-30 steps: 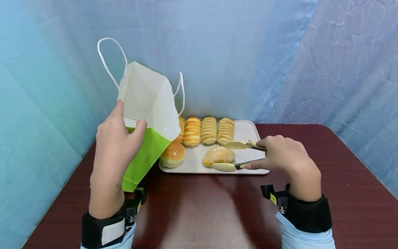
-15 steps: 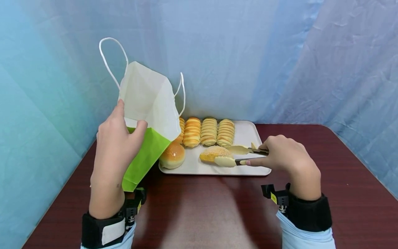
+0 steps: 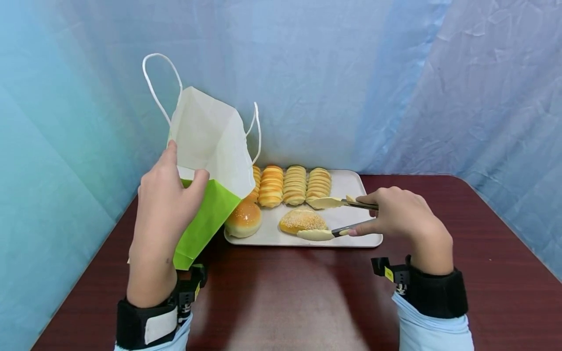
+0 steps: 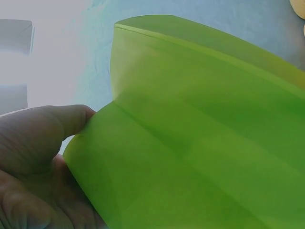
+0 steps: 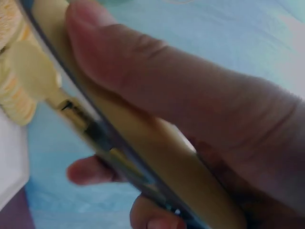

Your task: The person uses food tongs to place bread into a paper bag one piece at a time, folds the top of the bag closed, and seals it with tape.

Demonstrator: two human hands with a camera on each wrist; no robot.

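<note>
Dark red table point(image 3: 281, 302): bears all items; blue backdrop behind.

Green-and-white paper bag point(image 3: 206, 161): tilted, mouth toward the tray, base on the table at left. Gripped at the near rim by the left hand point(image 3: 164, 204), thumb inside, fingers outside; the same pinch shows in the left wrist view point(image 4: 43, 157). Risk, as judged: a slackened pinch lets the mouth fold shut or the bag tip over.

White tray point(image 3: 351, 185): just right of the bag. Holds 4 ridged rolls point(image 3: 290, 184) in a back row, 1 round bun point(image 3: 244, 218) nearest the bag, 1 sesame bun point(image 3: 303, 220) in front.

Right hand point(image 3: 404, 219): curled round the tongs point(image 3: 338, 217).

Tongs: blades spread, 1 above and behind the sesame bun, 1 at its near edge. Bun resting on the tray, not lifted. Risk, as judged: an off-centre or weak squeeze lets the rounded bun roll out, onto the tray or the table; too hard a squeeze dents it.
</note>
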